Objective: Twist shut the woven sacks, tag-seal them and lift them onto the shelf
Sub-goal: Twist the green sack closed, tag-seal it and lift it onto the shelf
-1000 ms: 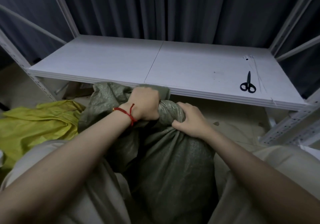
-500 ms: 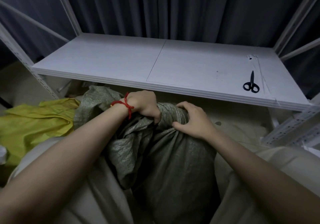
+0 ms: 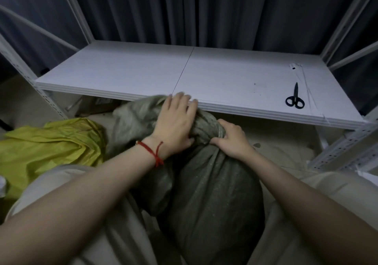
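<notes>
So your green sack [image 3: 214, 193] is standing between your knees, down in front of the shelf [image 3: 133, 74], not up on it; its neck is bunched and twisted just below the shelf's front edge. Your right hand [image 3: 231, 139] has the twisted neck; its fingers [image 3: 227, 125] are curled round it from the right, a proper grip. Your left hand [image 3: 176, 125] is flatter; its fingers [image 3: 180, 103] are stretched fairly straight and a bit spread, laid over the loose top of the sack that flops off to the left, fingertips reaching about to the shelf's edge; it's a little blurred, so I can't tell whether the thumb pinches any cloth. There's a red string [image 3: 153, 152] on that wrist. A yellow sack [image 3: 51, 142] lies crumpled to your left, right up against the green one. Black scissors [image 3: 295, 99] lie on the shelf at the far right, well apart from your hands, with thin white strips [image 3: 294, 67] just beside them; dark curtain [image 3: 204, 8] behind.
</notes>
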